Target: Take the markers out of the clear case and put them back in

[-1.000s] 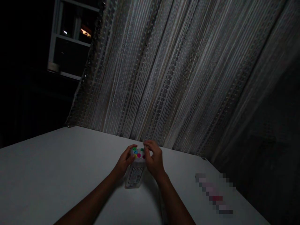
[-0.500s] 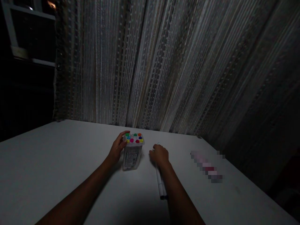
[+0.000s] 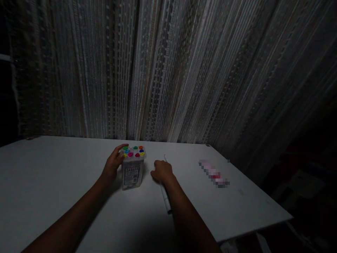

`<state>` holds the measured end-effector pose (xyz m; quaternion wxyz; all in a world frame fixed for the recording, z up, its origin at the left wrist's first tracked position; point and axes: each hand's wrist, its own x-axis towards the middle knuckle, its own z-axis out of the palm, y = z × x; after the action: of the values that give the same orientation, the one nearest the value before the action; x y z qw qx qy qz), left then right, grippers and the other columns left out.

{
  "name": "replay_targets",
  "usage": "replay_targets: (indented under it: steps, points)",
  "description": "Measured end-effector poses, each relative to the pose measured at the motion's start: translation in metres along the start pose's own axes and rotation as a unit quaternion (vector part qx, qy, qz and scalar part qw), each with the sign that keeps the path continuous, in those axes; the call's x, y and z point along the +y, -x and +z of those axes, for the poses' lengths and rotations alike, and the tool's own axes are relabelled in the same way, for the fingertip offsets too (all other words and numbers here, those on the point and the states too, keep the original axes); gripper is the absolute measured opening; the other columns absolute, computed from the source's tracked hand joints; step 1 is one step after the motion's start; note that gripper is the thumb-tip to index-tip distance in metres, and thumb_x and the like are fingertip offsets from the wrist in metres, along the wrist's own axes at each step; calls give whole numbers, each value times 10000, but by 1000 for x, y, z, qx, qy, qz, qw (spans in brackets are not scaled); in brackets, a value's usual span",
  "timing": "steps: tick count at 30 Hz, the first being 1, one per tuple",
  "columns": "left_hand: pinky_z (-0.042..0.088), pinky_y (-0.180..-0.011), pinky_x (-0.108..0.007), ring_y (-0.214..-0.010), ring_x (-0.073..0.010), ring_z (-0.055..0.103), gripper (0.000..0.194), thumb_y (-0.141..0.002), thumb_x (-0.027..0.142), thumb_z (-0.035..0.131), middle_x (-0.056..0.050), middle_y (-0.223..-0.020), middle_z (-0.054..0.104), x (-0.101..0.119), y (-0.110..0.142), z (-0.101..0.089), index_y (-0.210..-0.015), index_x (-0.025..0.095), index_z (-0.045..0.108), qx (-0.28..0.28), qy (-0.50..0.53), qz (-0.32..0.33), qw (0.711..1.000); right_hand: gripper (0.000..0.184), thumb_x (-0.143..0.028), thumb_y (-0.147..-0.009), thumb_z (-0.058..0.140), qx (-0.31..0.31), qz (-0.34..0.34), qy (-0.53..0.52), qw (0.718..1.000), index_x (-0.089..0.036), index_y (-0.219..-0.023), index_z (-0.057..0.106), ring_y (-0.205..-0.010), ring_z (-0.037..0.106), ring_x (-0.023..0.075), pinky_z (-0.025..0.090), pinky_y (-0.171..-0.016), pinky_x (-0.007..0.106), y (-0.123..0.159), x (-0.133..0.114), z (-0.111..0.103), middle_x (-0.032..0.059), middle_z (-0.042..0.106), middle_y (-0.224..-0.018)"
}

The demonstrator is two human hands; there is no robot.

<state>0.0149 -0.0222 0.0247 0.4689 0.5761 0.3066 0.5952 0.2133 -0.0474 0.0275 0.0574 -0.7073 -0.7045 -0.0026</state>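
Observation:
A clear plastic box of markers (image 3: 132, 172) stands upright on the white table, with a printed label on its front and several coloured caps showing at its top. My left hand (image 3: 113, 164) grips the box's upper left side, fingers behind the rim and thumb near the front. To the right of the box lies a long white roll (image 3: 165, 198), apparently rolled paper, with a dark near end. My right hand (image 3: 162, 171) is closed over its far part, fingers curled down; their contact with the roll is mostly hidden. A thin tip of it shows beyond the hand.
A pinkish, pixelated long object (image 3: 213, 174) lies on the table (image 3: 250, 207) farther right. The table's right edge and near right corner are visible. A striped string curtain (image 3: 158, 70) hangs behind the table. The room is dim, with dark, unclear items below at right.
The view has turned to the right, so the box, roll and hands appear farther left. Both hands keep nearly the same places on the box and the roll.

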Motion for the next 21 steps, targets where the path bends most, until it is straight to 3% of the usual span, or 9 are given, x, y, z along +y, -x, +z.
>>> replay_targets:
  steps: [9, 21]
  points:
    - [456, -686, -266, -863, -226, 602, 693, -661, 593, 571, -99, -1056, 604, -1, -1, -1, -1194, 166, 453, -12, -6, 2, 1000, 374, -168, -676, 554, -72, -44, 32, 996, -118, -1042, 609, -988, 606, 302, 484, -763, 368, 8, -7, -10, 180, 642, -1043]
    - [460, -653, -270, -808, -223, 605, 717, -662, 578, 576, -100, -992, 620, 2, 2, 1, -1216, 141, 449, 2, -3, 11, 1000, 366, -117, -723, 482, -49, -71, -35, 996, -122, -1068, 602, -1046, 571, 228, 432, -831, 288, 3, -10, 5, 139, 612, -1116]
